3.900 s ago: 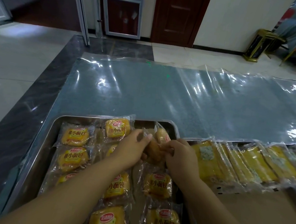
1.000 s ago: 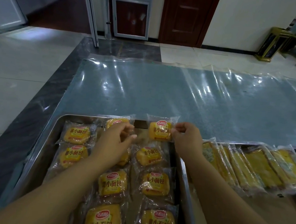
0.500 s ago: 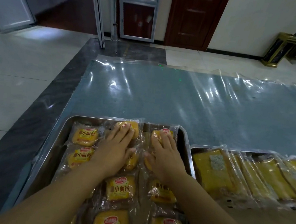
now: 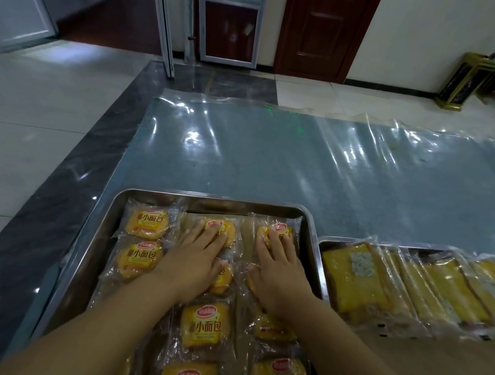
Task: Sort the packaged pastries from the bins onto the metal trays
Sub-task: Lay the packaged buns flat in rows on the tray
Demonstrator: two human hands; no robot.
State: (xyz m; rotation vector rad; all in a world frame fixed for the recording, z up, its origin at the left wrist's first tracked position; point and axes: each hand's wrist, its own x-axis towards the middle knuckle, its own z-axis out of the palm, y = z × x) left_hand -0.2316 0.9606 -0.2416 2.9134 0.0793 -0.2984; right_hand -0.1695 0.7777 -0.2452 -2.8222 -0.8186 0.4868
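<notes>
Found left hand [image 4: 194, 260] flat, fingers straight, pressed on middle bun packet [image 4: 227, 234] of far row. Found right hand [image 4: 277, 270] likewise flat, palm down, on right bun packet [image 4: 285, 231] of same row. Recorded both packets inside left metal tray [image 4: 209, 199], among other yellow bun packets [image 4: 145, 226] laid in rows. Noted right metal tray [image 4: 325, 244] just beside, filled with overlapping long cake packets [image 4: 358, 279]. Noted both trays on clear plastic sheet [image 4: 302, 168].

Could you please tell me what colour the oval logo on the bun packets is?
The oval logo is red with white lettering; the head view shows it.
</notes>
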